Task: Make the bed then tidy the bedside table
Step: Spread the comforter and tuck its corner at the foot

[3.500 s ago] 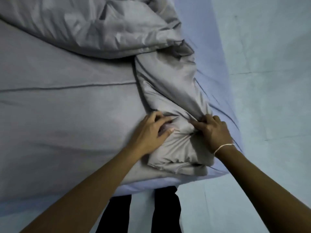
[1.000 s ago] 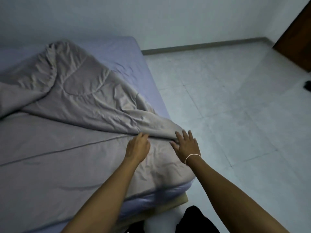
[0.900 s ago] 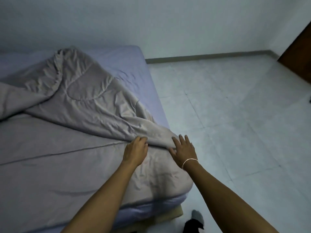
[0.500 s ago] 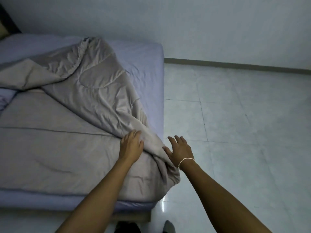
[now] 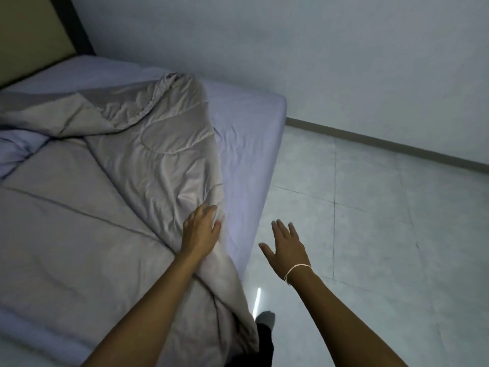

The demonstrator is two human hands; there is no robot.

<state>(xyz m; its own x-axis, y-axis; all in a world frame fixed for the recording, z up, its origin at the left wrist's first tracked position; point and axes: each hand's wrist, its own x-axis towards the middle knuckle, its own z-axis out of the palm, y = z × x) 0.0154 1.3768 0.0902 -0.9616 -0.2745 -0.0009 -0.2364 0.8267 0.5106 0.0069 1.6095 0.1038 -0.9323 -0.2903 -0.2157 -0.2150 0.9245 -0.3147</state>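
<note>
Fingers [image 5: 281, 229] splayed — right hand [image 5: 287, 250] midair

Both forearms were bare, without sleeves. The right hand [image 5: 287, 246] carried a thin white string bracelet [image 5: 296, 271] knotted round its wrist; the left hand [image 5: 201, 231] wore nothing. At 6 o'clock showed a dark trouser leg [image 5: 264, 343] and a pale grey sock [image 5: 266, 319].
</note>
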